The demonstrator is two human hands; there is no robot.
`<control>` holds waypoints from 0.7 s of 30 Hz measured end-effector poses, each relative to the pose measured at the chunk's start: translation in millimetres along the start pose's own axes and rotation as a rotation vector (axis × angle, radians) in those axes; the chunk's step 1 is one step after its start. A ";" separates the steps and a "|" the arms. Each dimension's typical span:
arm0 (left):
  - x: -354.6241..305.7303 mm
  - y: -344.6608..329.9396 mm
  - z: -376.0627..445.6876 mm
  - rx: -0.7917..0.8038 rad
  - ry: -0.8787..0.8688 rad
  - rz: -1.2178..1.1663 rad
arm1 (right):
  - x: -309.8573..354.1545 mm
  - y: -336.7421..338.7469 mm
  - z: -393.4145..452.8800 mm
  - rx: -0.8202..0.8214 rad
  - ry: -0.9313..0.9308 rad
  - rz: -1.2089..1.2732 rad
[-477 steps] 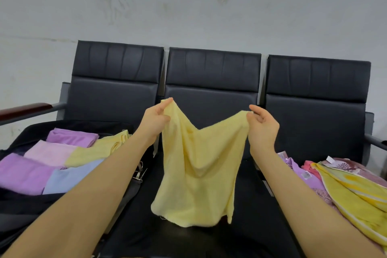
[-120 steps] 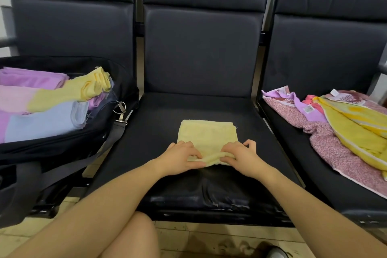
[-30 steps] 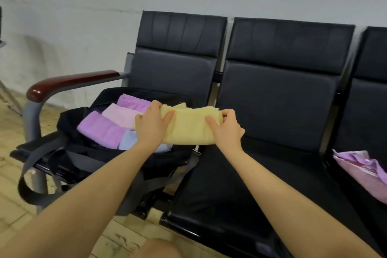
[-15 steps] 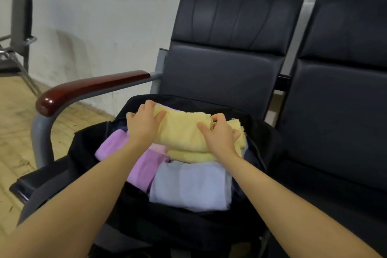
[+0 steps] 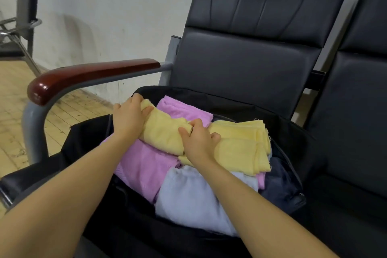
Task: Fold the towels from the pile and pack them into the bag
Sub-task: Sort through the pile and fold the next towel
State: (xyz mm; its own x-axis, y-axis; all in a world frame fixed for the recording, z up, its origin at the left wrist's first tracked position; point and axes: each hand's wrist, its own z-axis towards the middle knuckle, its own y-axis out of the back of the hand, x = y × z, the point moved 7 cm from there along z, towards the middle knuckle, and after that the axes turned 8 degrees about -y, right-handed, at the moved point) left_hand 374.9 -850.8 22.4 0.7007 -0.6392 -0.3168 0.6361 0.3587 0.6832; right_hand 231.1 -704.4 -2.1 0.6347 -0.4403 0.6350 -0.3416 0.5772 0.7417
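While no writing can be read, the black bag sits on a black padded seat with a red-brown armrest, by a white wall and wood floor. Left hand and right hand each grip the folded yellow towel atop six packed towels (two more yellow).

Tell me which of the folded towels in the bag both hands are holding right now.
The yellow towel toward the armrest side, gripped by the left hand and right hand; the other yellow towel lies untouched beside it.
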 end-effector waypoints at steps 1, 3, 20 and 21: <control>-0.8 -0.4 -2.5 0.000 0.003 0.020 | -1.9 -0.1 -0.1 -0.001 0.019 -0.070; -9.0 9.9 -9.8 -0.094 -0.053 0.069 | -4.2 2.9 -0.8 -0.015 0.067 -0.217; -18.6 -40.8 -48.7 0.630 -0.176 0.322 | -11.2 -22.8 -9.5 0.315 0.224 -0.649; -19.9 -36.9 -49.3 0.636 -0.170 0.311 | -10.7 -21.3 -10.2 0.327 0.220 -0.648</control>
State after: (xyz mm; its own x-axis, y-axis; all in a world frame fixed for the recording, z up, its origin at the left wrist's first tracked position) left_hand 353.4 -817.7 -28.9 0.7255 -0.6878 0.0254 0.0688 0.1093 0.9916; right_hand 238.6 -704.9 -26.8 0.8904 -0.4548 0.0183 -0.0199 0.0012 0.9998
